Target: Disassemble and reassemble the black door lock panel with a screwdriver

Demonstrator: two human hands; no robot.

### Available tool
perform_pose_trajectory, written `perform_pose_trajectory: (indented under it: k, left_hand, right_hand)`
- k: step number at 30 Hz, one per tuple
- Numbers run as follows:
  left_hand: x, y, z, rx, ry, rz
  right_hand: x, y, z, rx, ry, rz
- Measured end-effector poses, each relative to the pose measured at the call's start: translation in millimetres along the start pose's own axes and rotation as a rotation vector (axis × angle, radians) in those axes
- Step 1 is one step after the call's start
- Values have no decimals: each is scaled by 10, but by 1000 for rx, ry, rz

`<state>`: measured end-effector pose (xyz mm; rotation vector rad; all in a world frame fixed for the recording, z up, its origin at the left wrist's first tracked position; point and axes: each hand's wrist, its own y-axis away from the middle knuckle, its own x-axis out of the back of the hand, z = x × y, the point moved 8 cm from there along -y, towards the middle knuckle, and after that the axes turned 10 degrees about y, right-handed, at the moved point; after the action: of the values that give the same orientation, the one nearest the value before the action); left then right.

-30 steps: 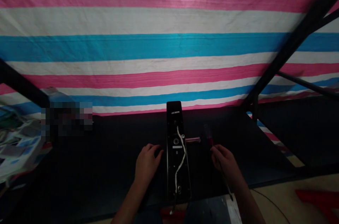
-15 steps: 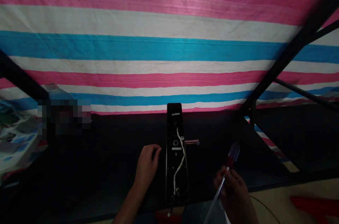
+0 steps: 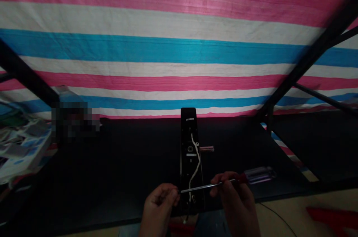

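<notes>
My right hand (image 3: pixel 233 196) is closed round the shaft of a screwdriver (image 3: pixel 258 175) near its clear and red handle, which points to the right. The metal shaft lies almost level, its tip reaching the fingertips of my left hand (image 3: pixel 162 201). Those fingers are pinched at the tip; whatever small thing is between them, if anything, is too dark to make out. Beneath the shaft lies a long black panel (image 3: pixel 186 170), seemingly the inner side of a door lock. A white cable (image 3: pixel 199 162) runs along it, and a copper-coloured handle (image 3: pixel 207 149) sticks out on its right.
The panel lies on a black table (image 3: pixel 134 155). A striped sheet (image 3: pixel 156 50) hangs behind, with black frame bars (image 3: pixel 291 74) at both sides. At the far left are papers and boxes (image 3: pixel 30 147) beside a blurred-out patch. Something red (image 3: pixel 332 218) shows below the table at right.
My right hand has turned the screwdriver from steep to nearly level, its tip now pointing left. My left hand has come nearer and closed at the tip. The view has shifted slightly.
</notes>
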<state>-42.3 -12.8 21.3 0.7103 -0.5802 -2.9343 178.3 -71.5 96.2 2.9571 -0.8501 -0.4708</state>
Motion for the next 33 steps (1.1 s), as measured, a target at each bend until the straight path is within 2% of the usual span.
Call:
perform_pose_trajectory:
  k: [5,9,16,20,22,25,29,31,33]
  left_hand:
    - [4,30,17,-22,-63,-53]
    - [-55,24,58,-47,-93,-55]
    - [-117,54,156,-68,-247,-104]
    - [-95,60,168,-54,-324,-110]
    - [-72,55,184,-51,-337,-101]
    - [-49,60,241,-58,-355,-120]
    - [-105,122,319,-35,-297,-251]
    - [-160,167,355,-30,-244,-314]
    - [-193,192,409,-71,-237,-323]
  right_hand:
    - [-30,79,-83,41,42,-50]
    - [2,109,-103,60,36,2]
    - [251,-42,263,-47,-126,97]
    - [298,-67,404,-92,-146,153]
    - [265,-37,341,-42,-135,162]
    - [152,34,146,39,-73,81]
    - [21,105,-66,36,-40,-53]
    - [19,95,-102,24,-74,-30]
    - [48,69,-78,21,-106,45]
